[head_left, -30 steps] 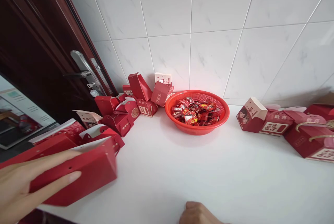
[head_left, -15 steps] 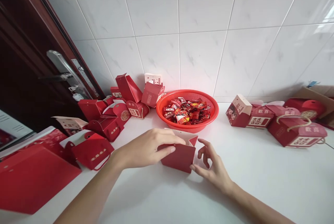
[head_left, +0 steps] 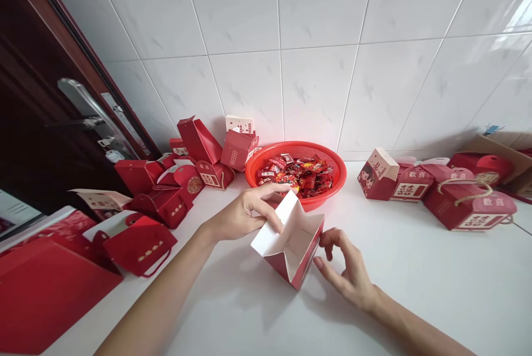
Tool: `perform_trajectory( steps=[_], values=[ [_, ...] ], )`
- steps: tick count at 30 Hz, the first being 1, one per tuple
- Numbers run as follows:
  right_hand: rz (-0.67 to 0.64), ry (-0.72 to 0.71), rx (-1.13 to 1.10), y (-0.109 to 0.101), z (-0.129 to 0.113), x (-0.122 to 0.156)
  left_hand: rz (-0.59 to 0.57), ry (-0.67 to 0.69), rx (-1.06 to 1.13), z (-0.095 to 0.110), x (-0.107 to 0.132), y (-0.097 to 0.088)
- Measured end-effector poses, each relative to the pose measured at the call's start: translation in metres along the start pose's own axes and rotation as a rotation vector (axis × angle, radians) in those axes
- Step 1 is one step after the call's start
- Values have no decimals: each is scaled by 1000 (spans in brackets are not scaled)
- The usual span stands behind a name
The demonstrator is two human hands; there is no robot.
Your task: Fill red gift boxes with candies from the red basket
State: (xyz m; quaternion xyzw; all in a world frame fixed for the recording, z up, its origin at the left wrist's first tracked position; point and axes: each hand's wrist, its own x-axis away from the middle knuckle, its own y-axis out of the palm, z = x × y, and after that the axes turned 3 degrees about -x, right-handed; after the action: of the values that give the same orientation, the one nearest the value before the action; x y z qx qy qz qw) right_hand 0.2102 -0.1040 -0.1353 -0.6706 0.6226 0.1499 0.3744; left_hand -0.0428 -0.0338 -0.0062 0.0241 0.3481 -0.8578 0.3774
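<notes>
A red paper gift box [head_left: 286, 264], its top flaps spread and its white inside showing, stands turned at an angle on the white table. My left hand [head_left: 253, 215] pinches the box's far-left flap, thumb on the inner face and fingers behind it. Beside the box's right wall is my right hand [head_left: 347, 270], fingers curved and apart, the fingertips at or just touching the wall. Just behind sits a red plastic basket [head_left: 338, 185] filled with wrapped candies [head_left: 307, 173].
Several red gift boxes [head_left: 160, 204] crowd the left side, with a large red bag [head_left: 54, 295] in front of them. Closed boxes [head_left: 467, 201] and a cardboard carton [head_left: 494, 145] stand at the right. Tiled wall [head_left: 316, 90] behind; a dark door [head_left: 50, 79] at left.
The box has been turned and tilted so its white inside now faces me. My left hand has shifted to its far-left flap; my right hand has moved slightly right, staying beside the box.
</notes>
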Motion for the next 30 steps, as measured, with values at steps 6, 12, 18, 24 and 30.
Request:
perform_trajectory(
  steps=[6, 12, 18, 24, 30],
  values=[
    [-168, 352, -98, -14, 14, -11, -100, -72, 199, -9, -12, -5],
    [-582, 561, -439, -13, 13, -11, -210, -175, 324, -18, -18, -8],
    [-401, 567, -386, -2, 17, -8, -199, -249, 535, -30, -22, -10],
    [-331, 587, -409, 8, 27, -6, -112, -346, 419, -33, -23, -9],
    [-299, 562, -399, 11, 34, -1, -78, -194, 615, -41, -43, -27]
  ],
)
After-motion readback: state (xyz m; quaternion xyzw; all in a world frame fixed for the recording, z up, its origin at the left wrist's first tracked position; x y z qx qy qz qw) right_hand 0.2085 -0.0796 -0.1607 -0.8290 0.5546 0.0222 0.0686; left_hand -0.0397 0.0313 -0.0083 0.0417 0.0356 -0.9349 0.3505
